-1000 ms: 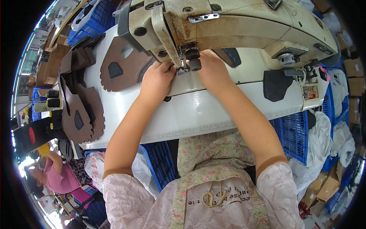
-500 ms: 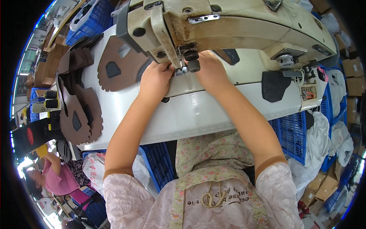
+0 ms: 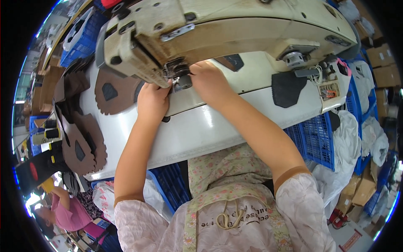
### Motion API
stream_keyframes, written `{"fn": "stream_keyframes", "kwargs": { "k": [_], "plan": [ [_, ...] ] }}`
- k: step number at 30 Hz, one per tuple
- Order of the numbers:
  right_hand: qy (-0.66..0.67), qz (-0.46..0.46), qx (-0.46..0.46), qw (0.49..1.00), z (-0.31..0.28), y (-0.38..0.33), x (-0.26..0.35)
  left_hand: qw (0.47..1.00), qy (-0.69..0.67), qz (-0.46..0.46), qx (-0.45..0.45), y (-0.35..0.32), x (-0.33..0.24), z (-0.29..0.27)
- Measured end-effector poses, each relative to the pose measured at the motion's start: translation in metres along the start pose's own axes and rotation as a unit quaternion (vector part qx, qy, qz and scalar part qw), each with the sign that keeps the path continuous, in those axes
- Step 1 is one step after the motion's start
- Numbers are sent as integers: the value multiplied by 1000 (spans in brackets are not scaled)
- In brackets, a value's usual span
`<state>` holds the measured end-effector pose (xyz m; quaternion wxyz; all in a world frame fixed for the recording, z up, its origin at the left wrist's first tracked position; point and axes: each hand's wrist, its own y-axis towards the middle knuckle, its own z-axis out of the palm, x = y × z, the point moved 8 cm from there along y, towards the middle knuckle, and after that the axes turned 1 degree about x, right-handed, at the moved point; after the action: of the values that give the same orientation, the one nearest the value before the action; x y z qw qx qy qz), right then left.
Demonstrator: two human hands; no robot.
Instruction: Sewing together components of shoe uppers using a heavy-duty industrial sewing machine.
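A beige industrial sewing machine (image 3: 239, 35) stands over the pale worktable. A brown leather-like piece (image 3: 119, 98) with scalloped edges and black patches lies under its head, showing again to the right behind the needle area. My left hand (image 3: 152, 101) is closed at the piece's near edge, thumb and fingertips just left of the metal presser foot (image 3: 181, 85). Right of the foot, my right hand (image 3: 211, 83) curls down on the same piece, its fingertips partly hidden by the machine. The needle and stitching point are hidden.
Brown scalloped pieces (image 3: 77, 143) are stacked at the table's left edge. A loose black patch (image 3: 289, 89) lies on the right, near a small tray of parts (image 3: 329, 91). Blue crates (image 3: 317, 143) with white bags stand beyond the table. Another person (image 3: 69, 210) is at lower left.
The view has shifted, so machine and table appear farther left. Both hands stay beside the presser foot with the brown piece; little else has visibly changed.
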<state>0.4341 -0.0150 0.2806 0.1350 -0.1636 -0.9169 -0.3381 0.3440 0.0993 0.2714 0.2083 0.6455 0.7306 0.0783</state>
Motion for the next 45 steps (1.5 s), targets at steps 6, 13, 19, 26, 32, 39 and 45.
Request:
{"fn": "stream_keyframes", "kwargs": {
  "k": [6,13,19,26,32,39,45],
  "plan": [
    [-10,-1,19,1000,18,-2,-7,1000,20,14,0,-1,1,4],
    [-59,-62,19,996,16,-4,3,1000,14,9,7,-3,3,4],
    [-33,-36,-22,999,13,-4,0,1000,22,16,5,-2,0,2],
    [-76,-47,-31,996,8,-4,3,1000,17,13,9,-3,2,5],
    [-67,-45,-41,996,11,-3,2,999,36,22,-2,-1,-1,1],
    [-66,-31,24,997,13,-3,3,1000,26,4,2,-3,3,4],
    [-45,-26,15,999,15,-4,0,1000,21,4,-4,-3,7,6]
  ]
}}
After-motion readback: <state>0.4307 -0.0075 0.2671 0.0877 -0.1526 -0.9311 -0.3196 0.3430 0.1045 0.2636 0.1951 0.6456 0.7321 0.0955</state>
